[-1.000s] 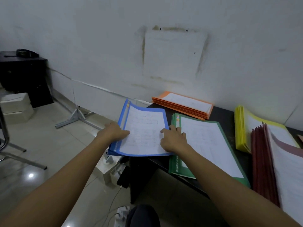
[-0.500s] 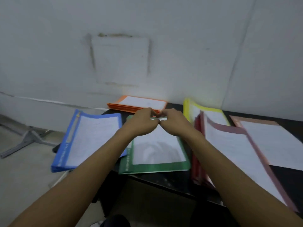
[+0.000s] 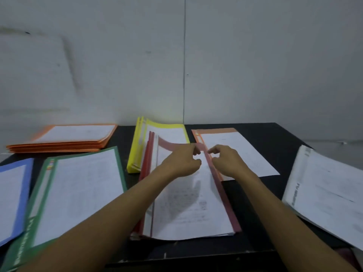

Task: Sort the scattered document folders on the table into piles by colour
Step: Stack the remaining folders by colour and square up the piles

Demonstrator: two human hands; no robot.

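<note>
step: likely squaring red pile (image 3: 196,216)
hands: left hand (image 3: 180,163), right hand (image 3: 227,163) loosely curled, empty
next: stray orange folder (image 3: 245,154) to orange pile (image 3: 68,140), far-left worktop corner

Only the person's arms can be seen from here: the left hand (image 3: 181,163) on a long, slender left forearm (image 3: 110,222), and the right hand (image 3: 227,162) on a matching right forearm (image 3: 284,222). Both are bare from the wrist back as far as they show.
</note>
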